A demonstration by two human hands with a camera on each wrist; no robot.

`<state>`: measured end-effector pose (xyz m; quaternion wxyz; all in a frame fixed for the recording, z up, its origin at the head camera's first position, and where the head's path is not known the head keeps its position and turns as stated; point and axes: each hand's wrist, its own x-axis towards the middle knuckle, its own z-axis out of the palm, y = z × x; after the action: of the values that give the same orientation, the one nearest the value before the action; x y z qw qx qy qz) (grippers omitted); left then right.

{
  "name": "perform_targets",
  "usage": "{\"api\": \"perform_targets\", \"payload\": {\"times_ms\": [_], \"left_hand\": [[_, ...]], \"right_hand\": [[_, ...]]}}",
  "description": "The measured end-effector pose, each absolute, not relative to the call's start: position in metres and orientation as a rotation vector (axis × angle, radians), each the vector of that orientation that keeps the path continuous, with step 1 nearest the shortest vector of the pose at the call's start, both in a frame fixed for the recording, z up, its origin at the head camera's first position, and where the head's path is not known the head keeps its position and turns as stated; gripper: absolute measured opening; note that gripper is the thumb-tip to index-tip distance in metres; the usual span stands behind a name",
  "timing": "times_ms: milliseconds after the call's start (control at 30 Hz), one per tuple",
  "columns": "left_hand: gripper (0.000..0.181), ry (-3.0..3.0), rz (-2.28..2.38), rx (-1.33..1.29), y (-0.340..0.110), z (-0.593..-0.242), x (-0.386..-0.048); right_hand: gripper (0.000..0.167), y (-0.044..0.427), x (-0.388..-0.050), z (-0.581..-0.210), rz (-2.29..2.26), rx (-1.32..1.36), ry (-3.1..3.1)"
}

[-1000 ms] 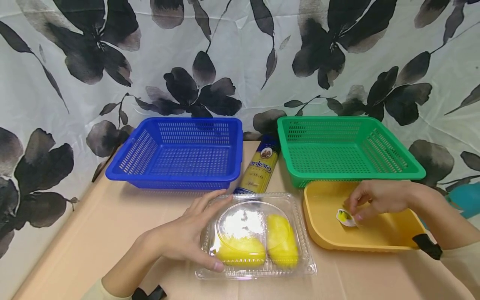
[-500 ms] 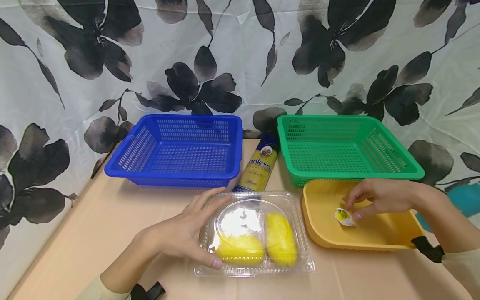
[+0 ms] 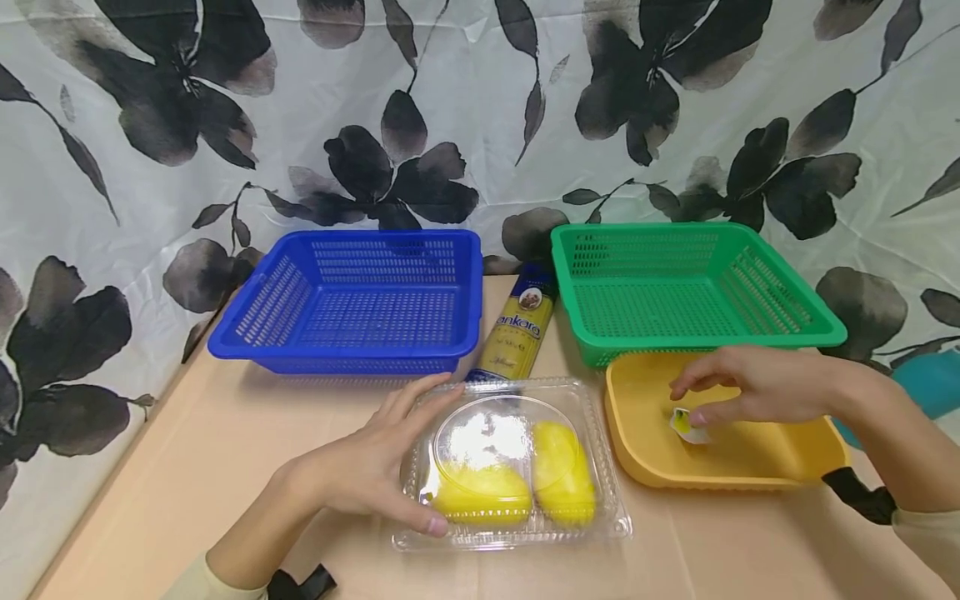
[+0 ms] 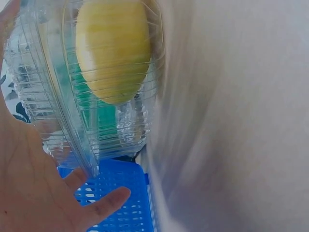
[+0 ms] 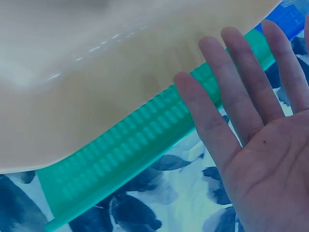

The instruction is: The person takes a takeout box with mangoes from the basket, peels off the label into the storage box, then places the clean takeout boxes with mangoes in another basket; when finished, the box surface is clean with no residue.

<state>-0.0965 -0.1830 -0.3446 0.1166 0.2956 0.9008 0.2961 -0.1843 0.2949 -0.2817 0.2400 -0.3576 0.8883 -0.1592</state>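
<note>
My left hand (image 3: 367, 475) rests along the left side of a clear plastic clamshell box (image 3: 517, 537), fingers spread at the far corner and thumb at the near side. Two yellow rounded pieces (image 3: 564, 475) show through its lid; their kind is unclear. In the left wrist view, one yellow piece (image 4: 113, 53) appears through the ribbed wall. A small white-edged cutout with a yellow picture (image 3: 681, 423) lies in the yellow tray (image 3: 637, 462). Just over it hovers my right hand (image 3: 772, 387), thumb and fingers apart. The right wrist view shows that hand (image 5: 275, 164) with extended fingers.
Behind the box stand a blue basket (image 3: 367, 362) and a green basket (image 3: 705, 340). A yellow and blue pasta packet (image 3: 513, 333) lies between them. Part of a turquoise object (image 3: 930, 383) shows at the right edge. Floral cloth (image 3: 517, 100) hangs behind.
My right hand has spread its thumb and fingers apart and risen slightly over the cutout, the thumb now covering part of it. My left hand stays on the box.
</note>
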Motion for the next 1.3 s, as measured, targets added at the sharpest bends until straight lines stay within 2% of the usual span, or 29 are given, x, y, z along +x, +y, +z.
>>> {"api": "perform_targets", "payload": {"times_ms": [367,667,1033,1300], "left_hand": [[0.131,2.633,0.856,0.848,-0.183,-0.344,-0.097],[0.129,2.622,0.871,0.853,-0.183,-0.347,-0.097],[0.128,2.614,0.884,0.847,-0.182,-0.346,-0.098],[0.13,2.626,0.884,0.837,-0.183,-0.346,-0.098]], "right_hand": [[0.038,0.268,-0.168,-0.274,-0.46,-1.097,2.549],[0.054,0.246,-0.154,-0.28,-0.526,-1.11,2.614],[0.064,0.229,-0.145,-0.292,-0.617,-1.257,2.645],[0.07,0.21,-0.134,-0.293,-0.657,-1.166,2.535]]}}
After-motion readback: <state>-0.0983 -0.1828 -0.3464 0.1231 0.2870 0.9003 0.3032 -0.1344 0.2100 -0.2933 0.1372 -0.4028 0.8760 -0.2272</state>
